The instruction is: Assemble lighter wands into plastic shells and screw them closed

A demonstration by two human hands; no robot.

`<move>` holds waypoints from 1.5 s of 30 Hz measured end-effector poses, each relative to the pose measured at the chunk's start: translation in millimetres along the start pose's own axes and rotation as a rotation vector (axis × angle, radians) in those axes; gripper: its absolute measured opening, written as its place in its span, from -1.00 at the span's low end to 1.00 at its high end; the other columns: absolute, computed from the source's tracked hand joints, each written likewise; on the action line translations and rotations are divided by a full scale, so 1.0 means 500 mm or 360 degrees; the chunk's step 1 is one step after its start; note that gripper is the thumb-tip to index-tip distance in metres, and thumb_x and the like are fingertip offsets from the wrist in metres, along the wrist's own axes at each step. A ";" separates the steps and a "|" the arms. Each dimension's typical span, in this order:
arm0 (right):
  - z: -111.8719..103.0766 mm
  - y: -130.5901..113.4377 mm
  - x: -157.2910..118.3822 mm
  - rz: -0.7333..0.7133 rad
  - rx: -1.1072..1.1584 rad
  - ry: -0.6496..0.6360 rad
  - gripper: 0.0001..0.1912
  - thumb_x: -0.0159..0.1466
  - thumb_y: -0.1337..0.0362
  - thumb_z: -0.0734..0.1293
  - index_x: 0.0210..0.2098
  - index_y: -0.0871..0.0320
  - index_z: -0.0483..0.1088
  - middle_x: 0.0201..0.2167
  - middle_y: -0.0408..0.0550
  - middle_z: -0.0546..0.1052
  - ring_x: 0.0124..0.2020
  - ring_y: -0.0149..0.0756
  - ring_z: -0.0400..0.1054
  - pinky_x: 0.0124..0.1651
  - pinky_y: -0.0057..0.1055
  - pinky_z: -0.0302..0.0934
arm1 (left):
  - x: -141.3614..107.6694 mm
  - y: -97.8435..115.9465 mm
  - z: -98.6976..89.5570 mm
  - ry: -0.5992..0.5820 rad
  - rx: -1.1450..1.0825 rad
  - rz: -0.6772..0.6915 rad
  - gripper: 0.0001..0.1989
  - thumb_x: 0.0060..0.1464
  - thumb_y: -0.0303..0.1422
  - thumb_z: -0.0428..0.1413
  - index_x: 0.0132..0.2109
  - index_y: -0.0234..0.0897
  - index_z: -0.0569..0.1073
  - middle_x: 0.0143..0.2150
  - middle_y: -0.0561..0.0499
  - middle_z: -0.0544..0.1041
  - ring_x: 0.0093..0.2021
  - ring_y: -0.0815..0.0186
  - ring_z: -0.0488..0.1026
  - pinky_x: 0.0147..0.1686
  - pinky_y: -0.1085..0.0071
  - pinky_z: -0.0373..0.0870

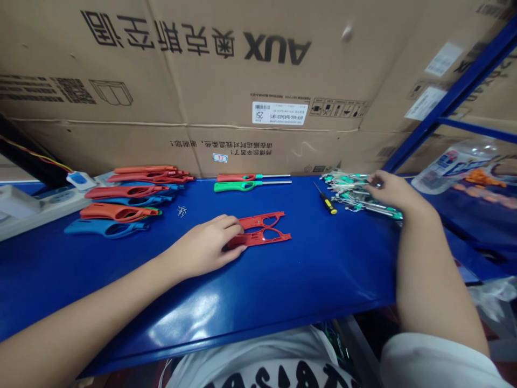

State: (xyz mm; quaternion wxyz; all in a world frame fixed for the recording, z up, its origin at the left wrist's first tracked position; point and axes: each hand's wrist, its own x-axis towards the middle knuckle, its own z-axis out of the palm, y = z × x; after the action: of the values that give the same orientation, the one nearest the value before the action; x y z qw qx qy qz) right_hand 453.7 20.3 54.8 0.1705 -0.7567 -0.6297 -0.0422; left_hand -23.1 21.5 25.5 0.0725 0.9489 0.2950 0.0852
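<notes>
The left hand [216,240] is grasping two red shells [256,238] by their left ends, and the shells are lying side by side on the blue surface [307,280], their looped ends sticking out to its right. The right hand [385,189] is reaching into the parts pile [349,189], well apart from the shells; whether it is gripping a part, I cannot tell. A screwdriver [328,205] is lying between shells and pile.
</notes>
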 end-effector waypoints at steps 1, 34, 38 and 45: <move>-0.002 -0.008 -0.002 0.0038 0.0037 0.0099 -0.90 0.21 0.30 0.36 -0.34 0.10 0.31 -0.42 0.05 0.49 -0.44 -0.22 0.30 -0.32 -0.28 0.13 | -0.001 -0.003 -0.003 -0.0018 0.0006 -0.0007 -0.77 0.30 -0.25 0.04 -0.05 -0.28 0.48 -0.07 -0.10 0.49 -0.04 0.14 0.45 -0.07 0.23 0.46; 0.127 -0.389 -0.167 -0.1710 0.0930 0.0010 -0.77 0.37 0.37 0.26 0.03 0.18 0.31 -0.13 0.12 0.51 -0.09 -0.21 0.42 -0.08 -0.26 0.41 | 0.003 0.054 0.017 0.0400 -0.1418 -0.0297 -0.81 0.25 -0.33 0.11 -0.22 -0.34 0.56 -0.32 0.01 0.53 -0.38 0.40 0.46 -0.34 0.48 0.40; 0.131 -0.389 -0.162 -0.1744 0.0910 0.0010 -0.76 0.39 0.41 0.23 0.04 0.16 0.32 -0.11 0.11 0.51 -0.08 -0.22 0.42 -0.06 -0.26 0.42 | 0.001 0.060 0.008 0.0505 -0.1199 -0.0256 -0.84 0.19 -0.31 0.19 -0.17 -0.32 0.58 -0.32 0.02 0.50 -0.43 0.43 0.38 -0.43 0.51 0.33; 0.123 -0.391 -0.164 -0.1813 0.0602 0.0279 -0.81 0.37 0.42 0.24 -0.03 0.20 0.36 -0.18 0.10 0.56 -0.14 -0.20 0.46 -0.17 -0.30 0.41 | -0.002 0.061 0.010 0.0657 -0.1021 -0.0249 -0.86 0.23 -0.33 0.18 -0.17 -0.30 0.59 -0.22 -0.02 0.60 -0.32 0.38 0.53 -0.29 0.48 0.45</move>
State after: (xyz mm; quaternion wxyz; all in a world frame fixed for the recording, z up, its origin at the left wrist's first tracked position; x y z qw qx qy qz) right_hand 238.5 -8.6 14.5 0.3039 -0.2508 -0.9159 -0.0764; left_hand -6.3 -4.4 26.0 0.3110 0.8156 0.3331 0.3564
